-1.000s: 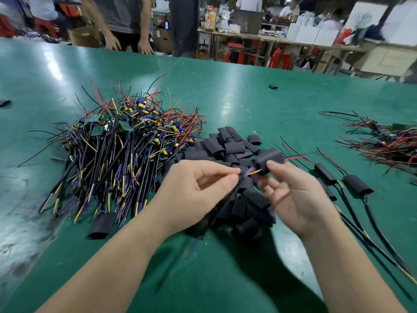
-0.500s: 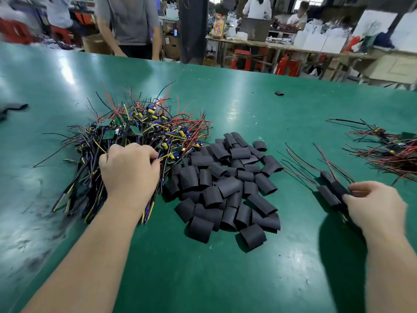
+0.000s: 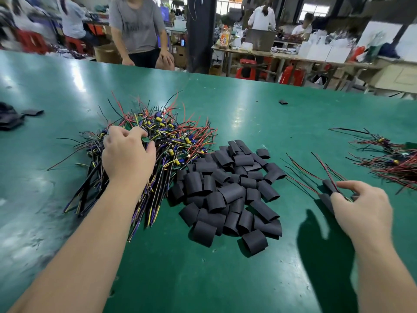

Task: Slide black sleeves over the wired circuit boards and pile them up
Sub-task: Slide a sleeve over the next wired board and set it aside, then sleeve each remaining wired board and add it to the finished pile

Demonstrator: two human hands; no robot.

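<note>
A tangled heap of wired circuit boards (image 3: 171, 141) lies at the left of the green table (image 3: 259, 114). My left hand (image 3: 127, 152) reaches into it and pinches a small green board between thumb and fingers. A mound of black sleeves (image 3: 228, 190) sits in the middle. At the right, my right hand (image 3: 361, 206) rests with curled fingers on the small pile of sleeved boards (image 3: 327, 188), whose red and black wires fan out to the back left. Whether that hand still grips one I cannot tell.
A second bundle of red-wired boards (image 3: 392, 161) lies at the far right. A stray sleeve (image 3: 282, 102) sits far back, and dark pieces (image 3: 13, 118) lie at the left edge. A person in a grey shirt (image 3: 140, 30) stands behind the table.
One second ago both hands held a board and sleeve together at the centre. The right hand then carried the sleeved board to the right pile, and the left hand went to the wired heap.
</note>
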